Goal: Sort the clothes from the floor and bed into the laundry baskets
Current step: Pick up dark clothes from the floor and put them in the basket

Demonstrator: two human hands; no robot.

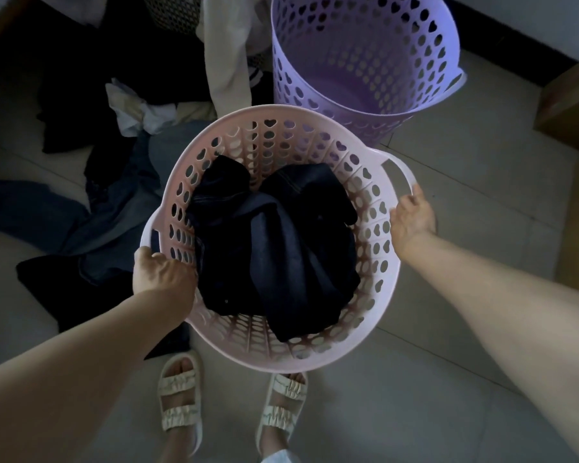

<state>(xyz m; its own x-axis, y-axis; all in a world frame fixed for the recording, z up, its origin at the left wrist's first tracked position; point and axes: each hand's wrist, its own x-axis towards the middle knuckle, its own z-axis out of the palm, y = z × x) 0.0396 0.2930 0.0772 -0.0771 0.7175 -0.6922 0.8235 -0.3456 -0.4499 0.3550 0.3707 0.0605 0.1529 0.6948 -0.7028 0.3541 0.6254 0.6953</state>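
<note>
gripping the pink basket (378, 312) rim with both hands: left hand (161, 270), right hand (411, 217). dark clothes (274, 242) lying inside it; purple basket (365, 55) standing just behind.

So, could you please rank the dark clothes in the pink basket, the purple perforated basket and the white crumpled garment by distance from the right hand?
1. Dark clothes, in the pink basket the right hand grips.
2. Purple perforated basket, beyond.
3. White crumpled garment, far left.

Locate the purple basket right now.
In the head view the purple basket stands empty on the tiled floor at top centre-right, just behind the pink basket that both hands grip, with the clothes pile to its left.
</note>
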